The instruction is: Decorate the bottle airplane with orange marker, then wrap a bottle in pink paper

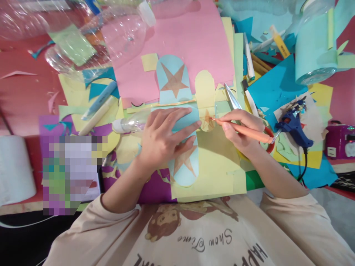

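While resting the left hand (166, 131) palm down on the blue-wrapped bottle (183, 124), fingers fanned wide apart, gripping an orange pen (244, 132) in the right hand (244, 125), pinched narrowly between thumb and fingers. Pen tip at the small star (207, 120) on a rounded yellow strip (205, 88), just off the bottle's right end. On the bottle itself, a white cap (118, 126) at the left end, clear plastic next to it, then blue paper beneath the left hand. Just beyond the bottle, a far blue flap (172, 61) with a large brown star; on its near side, a near blue flap (185, 179), also starred, partly covered by the left hand. Under the bottle, a pale yellow sheet (222, 166); beyond it, a pink sheet (194, 37). Left of the bottle's cap, slightly beyond, a blue marker (101, 99) beside a cream marker (95, 117); well to its left, a white cylinder (16, 170). Right of the bottle, scissors (233, 96) partly hidden by the right hand; farther right, a blue glue gun (295, 129), then a purple box (340, 142). Beyond and well right of the bottle, a paper-wrapped container (316, 48).
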A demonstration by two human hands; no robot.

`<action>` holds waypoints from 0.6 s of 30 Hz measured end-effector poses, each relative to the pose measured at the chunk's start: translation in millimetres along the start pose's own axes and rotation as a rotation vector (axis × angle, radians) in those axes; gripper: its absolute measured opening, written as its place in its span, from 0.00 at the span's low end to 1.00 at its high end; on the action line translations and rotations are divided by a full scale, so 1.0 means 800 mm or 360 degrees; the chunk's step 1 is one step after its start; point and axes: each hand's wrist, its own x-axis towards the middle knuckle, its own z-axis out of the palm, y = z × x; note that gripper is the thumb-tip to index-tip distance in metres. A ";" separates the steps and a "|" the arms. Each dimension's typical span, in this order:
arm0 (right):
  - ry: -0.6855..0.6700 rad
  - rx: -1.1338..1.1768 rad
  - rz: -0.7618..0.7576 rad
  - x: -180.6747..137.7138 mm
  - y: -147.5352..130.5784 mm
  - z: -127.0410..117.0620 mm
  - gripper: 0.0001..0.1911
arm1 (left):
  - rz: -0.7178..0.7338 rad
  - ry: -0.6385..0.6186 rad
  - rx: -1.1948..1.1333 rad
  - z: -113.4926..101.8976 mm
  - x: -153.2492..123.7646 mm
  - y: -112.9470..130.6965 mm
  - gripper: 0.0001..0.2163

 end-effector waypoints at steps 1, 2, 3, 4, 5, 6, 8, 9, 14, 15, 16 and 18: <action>0.0007 -0.0002 -0.0002 0.000 0.000 0.000 0.02 | 0.0003 0.0014 -0.0011 0.000 0.000 0.000 0.12; 0.0004 -0.0001 0.0000 0.000 0.000 -0.001 0.02 | 0.0010 0.0037 -0.0020 0.001 0.000 0.000 0.12; -0.0012 0.0001 0.0008 0.000 0.000 -0.001 0.02 | 0.0016 0.0058 -0.0028 0.001 0.000 0.000 0.12; -0.0034 0.0004 0.0016 0.000 -0.001 -0.001 0.02 | 0.0026 0.0080 -0.0035 0.002 0.000 0.000 0.12; -0.0052 0.0008 0.0023 0.001 -0.001 -0.001 0.02 | 0.0037 0.0097 -0.0041 0.002 0.001 0.000 0.12; -0.0058 0.0009 0.0027 0.001 -0.002 -0.001 0.03 | 0.0052 0.0109 -0.0046 0.002 0.001 0.000 0.12; -0.0038 -0.0001 0.0020 0.001 -0.002 -0.001 0.02 | 0.0064 0.0112 -0.0047 0.003 0.000 -0.001 0.13; -0.0015 -0.0006 0.0011 0.001 -0.002 -0.001 0.02 | 0.0060 0.0105 -0.0042 0.003 0.000 -0.001 0.13; -0.0006 -0.0029 0.0010 -0.001 0.000 0.000 0.02 | 0.0086 0.0126 -0.0006 0.004 0.000 -0.001 0.12; -0.0009 -0.0029 0.0013 -0.001 0.000 0.000 0.02 | 0.0088 0.0127 -0.0007 0.003 0.000 -0.001 0.12; -0.0010 -0.0030 0.0017 -0.001 0.000 0.000 0.03 | 0.0076 0.0118 -0.0009 0.003 0.000 -0.001 0.12; 0.0003 -0.0033 0.0022 -0.001 0.000 0.000 0.02 | 0.0060 0.0097 -0.0005 0.003 0.001 -0.001 0.13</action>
